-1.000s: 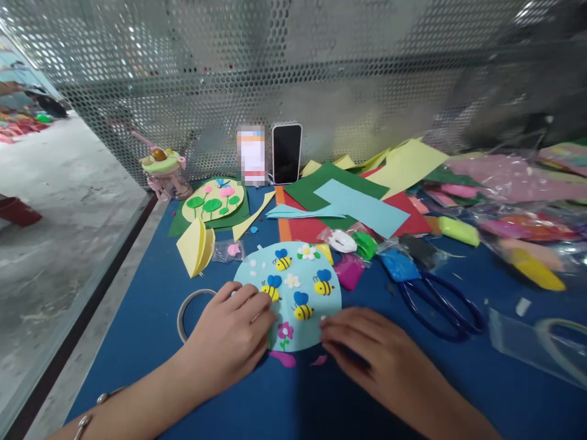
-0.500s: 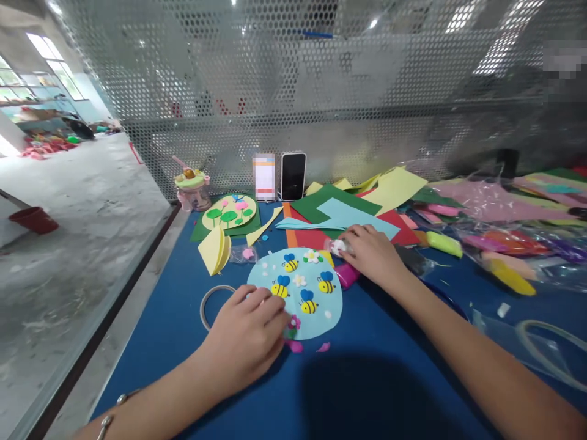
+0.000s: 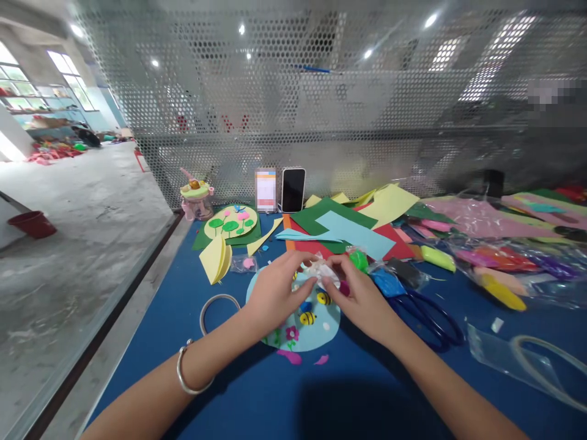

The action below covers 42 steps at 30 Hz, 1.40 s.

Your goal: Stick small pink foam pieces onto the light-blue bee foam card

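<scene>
Between both hands is a small clear plastic packet of white clay [image 3: 324, 272], held just above the bee picture. My left hand [image 3: 279, 290] pinches its left side, and my right hand [image 3: 362, 296] grips its right side. Under them lies a light blue rounded sheet [image 3: 321, 336] with yellow clay bees [image 3: 307, 318] and a magenta clay flower [image 3: 292, 333]. The hands hide the sheet's upper part. Magenta clay scraps [image 3: 290, 357] lie at its near edge. Close to my right hand are a green clay packet [image 3: 359, 260] and a blue one [image 3: 387, 283].
Dark blue-handled scissors [image 3: 428, 318] lie to the right, beyond them a clear plastic bag [image 3: 509, 357]. Coloured paper sheets [image 3: 362, 235] and two phones [image 3: 293, 190] stand or lie at the back. A tape ring [image 3: 202, 311] and a lily-pad picture [image 3: 232, 222] are left.
My right hand has brought the white clay packet toward me over the bee picture. My left hand has risen from the sheet and joined it on the packet. The view has tilted up slightly.
</scene>
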### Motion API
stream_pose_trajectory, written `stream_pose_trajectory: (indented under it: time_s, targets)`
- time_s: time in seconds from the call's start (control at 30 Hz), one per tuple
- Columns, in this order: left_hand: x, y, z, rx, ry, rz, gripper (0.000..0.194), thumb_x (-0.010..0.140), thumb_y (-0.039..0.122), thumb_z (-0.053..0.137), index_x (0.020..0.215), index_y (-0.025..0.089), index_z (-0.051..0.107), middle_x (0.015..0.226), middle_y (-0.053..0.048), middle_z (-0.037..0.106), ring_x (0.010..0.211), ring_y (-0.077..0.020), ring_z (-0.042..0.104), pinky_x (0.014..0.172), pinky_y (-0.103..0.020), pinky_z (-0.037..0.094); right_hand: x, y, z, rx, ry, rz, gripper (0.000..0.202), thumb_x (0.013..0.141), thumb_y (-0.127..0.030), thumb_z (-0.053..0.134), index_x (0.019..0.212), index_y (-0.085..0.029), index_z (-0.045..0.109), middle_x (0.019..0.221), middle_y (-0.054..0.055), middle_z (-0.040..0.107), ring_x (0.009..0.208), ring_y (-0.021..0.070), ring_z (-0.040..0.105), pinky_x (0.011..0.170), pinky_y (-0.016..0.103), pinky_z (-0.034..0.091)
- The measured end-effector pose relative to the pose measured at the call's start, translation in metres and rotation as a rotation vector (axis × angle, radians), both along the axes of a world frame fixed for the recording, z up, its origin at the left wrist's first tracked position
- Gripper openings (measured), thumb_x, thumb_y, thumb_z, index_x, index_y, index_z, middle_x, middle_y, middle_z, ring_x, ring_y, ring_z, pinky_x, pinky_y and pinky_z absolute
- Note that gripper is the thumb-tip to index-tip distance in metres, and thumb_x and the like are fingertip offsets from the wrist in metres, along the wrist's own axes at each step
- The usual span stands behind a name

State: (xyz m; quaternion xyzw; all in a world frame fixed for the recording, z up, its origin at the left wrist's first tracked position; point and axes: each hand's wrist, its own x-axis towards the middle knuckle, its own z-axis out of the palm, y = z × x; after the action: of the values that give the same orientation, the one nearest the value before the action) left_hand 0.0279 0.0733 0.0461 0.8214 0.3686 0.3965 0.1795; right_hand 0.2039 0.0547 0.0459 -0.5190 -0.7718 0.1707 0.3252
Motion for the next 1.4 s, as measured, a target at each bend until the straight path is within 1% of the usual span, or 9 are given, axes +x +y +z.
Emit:
stream_pose_trajectory:
  time_s: [0.13, 0.27, 0.43, 0.67, 0.83, 0.97, 1.1, 1.3, 1.4]
  targets:
    - [-0.006, 0.005, -0.001, 0.014, -0.072, -0.045, 0.022, 0.084, 0.02, 0.058, 0.105, 0.019, 0.053, 0.096, -0.002, 0.064, 0.079, -0.0135, 0.059, 0.074, -0.029, 0.051, -0.004, 0.001, -0.006, -0.072, 0.091, 0.02, 0.03, 0.086, -0.036, 0.055, 0.107, -0.021, 0.04, 0.099, 0.007, 0.06, 0.081, 0.0194, 0.062, 0.062, 0.029, 0.05]
    - [-0.013, 0.004, 0.003, 0.032, 0.047, -0.117, 0.021, 0.089, 0.022, 0.051, 0.109, 0.02, 0.051, 0.097, -0.004, 0.064, 0.091, -0.0176, 0.058, 0.079, -0.033, 0.049, -0.006, 0.001, -0.01, -0.066, 0.129, 0.038, 0.019, 0.091, -0.037, 0.047, 0.1, -0.022, 0.043, 0.093, 0.004, 0.061, 0.081, 0.0184, 0.063, 0.067, 0.028, 0.05]
    - [-0.016, 0.01, 0.006, -0.15, -0.013, -0.053, 0.012, 0.088, 0.015, 0.046, 0.1, 0.019, 0.047, 0.092, -0.004, 0.064, 0.089, -0.0169, 0.059, 0.075, -0.031, 0.046, -0.005, -0.004, -0.016, -0.074, 0.163, 0.022, 0.018, 0.091, -0.037, 0.046, 0.101, -0.023, 0.043, 0.095, 0.005, 0.061, 0.09, 0.0191, 0.063, 0.073, 0.028, 0.05]
    - [-0.015, 0.007, 0.012, -0.38, -0.14, -0.217, 0.027, 0.078, 0.003, 0.052, 0.094, 0.022, 0.043, 0.09, 0.002, 0.07, 0.088, -0.0142, 0.061, 0.077, -0.027, 0.041, -0.005, -0.004, -0.019, -0.122, 0.158, 0.058, 0.013, 0.088, -0.026, 0.043, 0.1, -0.023, 0.042, 0.088, 0.003, 0.059, 0.07, 0.015, 0.061, 0.055, 0.023, 0.048]
    - [-0.017, 0.006, 0.011, -0.365, -0.088, -0.165, 0.031, 0.076, 0.001, 0.05, 0.098, 0.022, 0.044, 0.091, 0.001, 0.069, 0.094, -0.0173, 0.061, 0.077, -0.028, 0.041, -0.006, -0.006, -0.018, -0.051, 0.142, -0.003, 0.01, 0.087, -0.028, 0.045, 0.096, -0.024, 0.045, 0.082, 0.0, 0.059, 0.063, 0.0135, 0.059, 0.055, 0.022, 0.048]
    - [-0.017, 0.006, 0.014, -0.35, -0.013, -0.18, 0.028, 0.078, 0.01, 0.059, 0.099, 0.022, 0.046, 0.083, 0.003, 0.068, 0.087, -0.0168, 0.061, 0.077, -0.028, 0.043, -0.007, -0.009, -0.021, -0.028, 0.133, -0.048, 0.011, 0.083, -0.026, 0.047, 0.094, -0.024, 0.048, 0.08, 0.0, 0.061, 0.065, 0.0144, 0.061, 0.058, 0.023, 0.048]
    - [-0.013, 0.002, 0.017, -0.266, 0.064, -0.107, 0.04, 0.071, 0.013, 0.07, 0.103, 0.023, 0.049, 0.094, 0.003, 0.069, 0.098, -0.0194, 0.057, 0.079, -0.029, 0.044, -0.007, -0.01, -0.021, 0.014, 0.133, -0.099, 0.011, 0.081, -0.027, 0.05, 0.092, -0.024, 0.049, 0.078, -0.001, 0.061, 0.065, 0.0144, 0.062, 0.061, 0.024, 0.049]
    - [-0.011, -0.001, 0.014, -0.258, 0.133, -0.087, 0.042, 0.071, 0.018, 0.073, 0.106, 0.026, 0.051, 0.094, 0.006, 0.072, 0.101, -0.0197, 0.059, 0.081, -0.03, 0.045, -0.006, -0.01, -0.022, -0.022, 0.129, -0.029, 0.011, 0.079, -0.025, 0.051, 0.09, -0.025, 0.048, 0.077, -0.002, 0.064, 0.066, 0.0145, 0.065, 0.059, 0.023, 0.05]
    - [-0.012, -0.001, 0.011, -0.225, 0.172, -0.079, 0.038, 0.071, 0.016, 0.072, 0.102, 0.026, 0.052, 0.093, 0.007, 0.071, 0.095, -0.0178, 0.061, 0.075, -0.027, 0.046, -0.01, -0.011, -0.024, -0.007, 0.215, -0.076, 0.009, 0.077, -0.025, 0.052, 0.085, -0.024, 0.049, 0.077, -0.002, 0.064, 0.069, 0.0152, 0.066, 0.061, 0.023, 0.05]
